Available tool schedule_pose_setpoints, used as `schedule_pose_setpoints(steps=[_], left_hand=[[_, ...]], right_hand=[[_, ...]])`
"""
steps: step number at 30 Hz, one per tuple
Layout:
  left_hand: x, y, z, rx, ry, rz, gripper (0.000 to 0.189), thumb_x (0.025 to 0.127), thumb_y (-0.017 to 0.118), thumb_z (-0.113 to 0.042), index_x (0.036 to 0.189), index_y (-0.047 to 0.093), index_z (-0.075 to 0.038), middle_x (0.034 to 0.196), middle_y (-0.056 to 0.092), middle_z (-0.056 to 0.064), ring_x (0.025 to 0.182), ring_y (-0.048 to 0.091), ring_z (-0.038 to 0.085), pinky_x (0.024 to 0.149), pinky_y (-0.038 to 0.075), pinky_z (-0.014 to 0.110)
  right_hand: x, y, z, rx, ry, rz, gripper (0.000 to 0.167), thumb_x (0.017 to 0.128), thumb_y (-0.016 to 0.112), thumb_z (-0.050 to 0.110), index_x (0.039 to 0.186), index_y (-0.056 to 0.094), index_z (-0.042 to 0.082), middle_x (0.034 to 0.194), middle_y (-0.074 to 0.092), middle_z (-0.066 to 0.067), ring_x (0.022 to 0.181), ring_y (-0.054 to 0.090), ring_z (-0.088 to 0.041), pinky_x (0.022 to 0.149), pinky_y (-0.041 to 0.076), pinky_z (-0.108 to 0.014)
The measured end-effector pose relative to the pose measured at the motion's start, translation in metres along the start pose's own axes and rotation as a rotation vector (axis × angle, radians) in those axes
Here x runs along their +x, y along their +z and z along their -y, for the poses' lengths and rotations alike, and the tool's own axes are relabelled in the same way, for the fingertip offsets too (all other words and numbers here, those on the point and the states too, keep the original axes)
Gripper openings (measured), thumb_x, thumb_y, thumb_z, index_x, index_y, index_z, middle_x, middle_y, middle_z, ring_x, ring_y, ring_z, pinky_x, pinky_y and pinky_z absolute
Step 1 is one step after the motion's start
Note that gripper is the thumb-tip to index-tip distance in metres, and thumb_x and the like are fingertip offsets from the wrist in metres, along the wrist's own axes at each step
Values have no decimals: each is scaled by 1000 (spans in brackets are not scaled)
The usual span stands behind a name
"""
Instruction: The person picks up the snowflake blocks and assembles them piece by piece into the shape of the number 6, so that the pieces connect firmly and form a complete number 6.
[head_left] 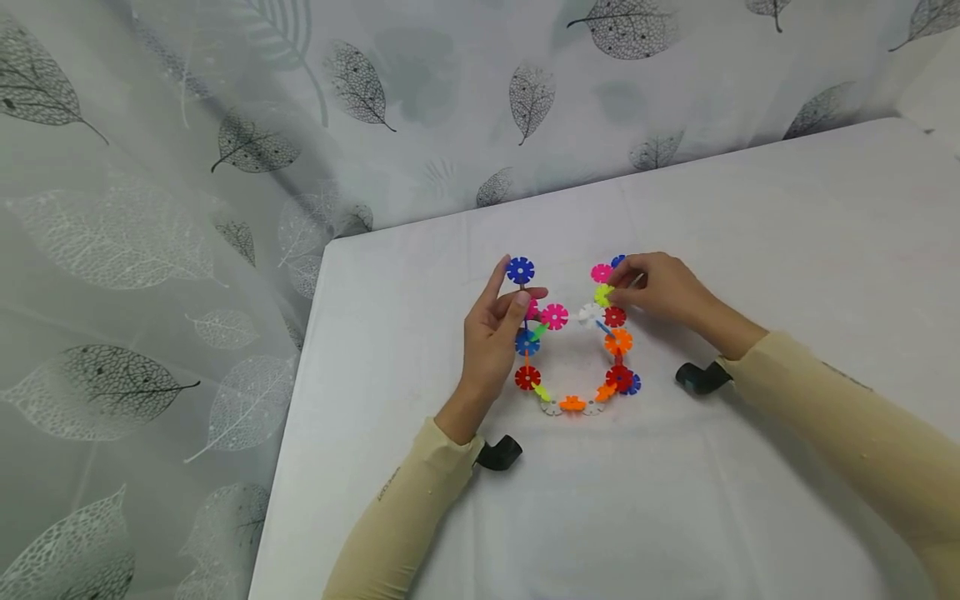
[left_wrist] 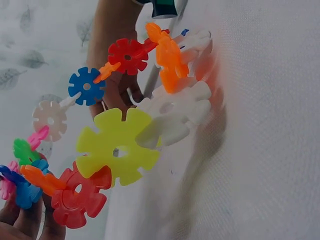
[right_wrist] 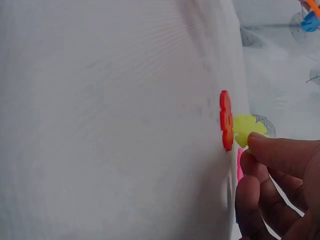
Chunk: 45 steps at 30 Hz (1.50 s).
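Between the hands stands a chain of notched plastic flower discs (head_left: 572,404), linked edge to edge and curved into a loop with two raised ends. My left hand (head_left: 491,337) grips the left part around a pink disc, partly hidden by the thumb. A dark blue disc (head_left: 520,270) rises above those fingers. On the right side, my right hand (head_left: 663,287) pinches a yellow disc (right_wrist: 247,130) between thumb and fingertips, beside a red disc (right_wrist: 226,120). A pink disc (head_left: 602,272) lies just beyond that yellow one. In the left wrist view, a larger-looking yellow disc (left_wrist: 117,147) joins red and white discs low on the loop.
A white cloth covers the table (head_left: 390,333). Behind and to the left hangs a leaf-patterned curtain (head_left: 450,92). Black wrist devices (head_left: 501,453) stick out from both beige sleeves (head_left: 408,508), close to the tabletop.
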<state>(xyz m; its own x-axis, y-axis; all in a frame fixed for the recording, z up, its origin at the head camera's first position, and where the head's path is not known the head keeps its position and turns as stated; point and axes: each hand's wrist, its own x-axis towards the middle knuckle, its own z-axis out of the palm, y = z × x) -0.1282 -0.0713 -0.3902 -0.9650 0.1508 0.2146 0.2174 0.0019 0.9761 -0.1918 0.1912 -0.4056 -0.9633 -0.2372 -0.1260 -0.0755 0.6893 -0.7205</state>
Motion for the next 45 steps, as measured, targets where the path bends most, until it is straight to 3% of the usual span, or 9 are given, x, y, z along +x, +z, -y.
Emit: schedule_pose_setpoints(steps=[5,9,21,28,36,45], left_hand=[[0,1,-1,15,32,10,55,107,53,-19,158,36,-33,120,72,9,122,62,18,105,47,34],[0,3,-3,30,55,21,55,107,53,-19,158,36,-32,119,72,9,121,62,19,105,47,34],[1,8,-5,35,68,26,58,106,52,-7,160,32,-16,122,68,20,119,63,24,103,49,37],[0,9,-7,43,87,34,57,106,53,-11,159,35,-22,121,70,16,118,63,23,102,50,36],[-1,10,-8,45,105,47,55,106,54,-18,158,38,-31,120,71,10,117,64,21,100,52,38],[-1,13,-11,46,97,47,58,105,53,-6,159,36,-19,121,70,17,114,64,23,97,53,36]], right_hand=[[-2,-5,5,142,-56,17,33,98,68,20,128,62,7,101,65,-14,82,61,-28,64,49,-31],[-4,-11,14,250,-99,19,37,103,61,23,139,60,12,100,66,-17,83,62,-27,66,50,-33],[-18,-17,50,378,-180,-17,38,100,66,24,137,65,14,101,73,-9,89,67,-22,77,55,-28],[-23,-20,65,411,-174,4,39,99,69,25,135,66,13,105,74,-8,91,68,-22,84,54,-27],[-23,-21,73,441,-192,-42,37,97,70,28,131,69,12,102,75,-7,89,67,-22,78,55,-29],[-22,-21,75,461,-210,-64,36,97,71,27,129,70,11,101,75,-6,88,68,-23,77,56,-29]])
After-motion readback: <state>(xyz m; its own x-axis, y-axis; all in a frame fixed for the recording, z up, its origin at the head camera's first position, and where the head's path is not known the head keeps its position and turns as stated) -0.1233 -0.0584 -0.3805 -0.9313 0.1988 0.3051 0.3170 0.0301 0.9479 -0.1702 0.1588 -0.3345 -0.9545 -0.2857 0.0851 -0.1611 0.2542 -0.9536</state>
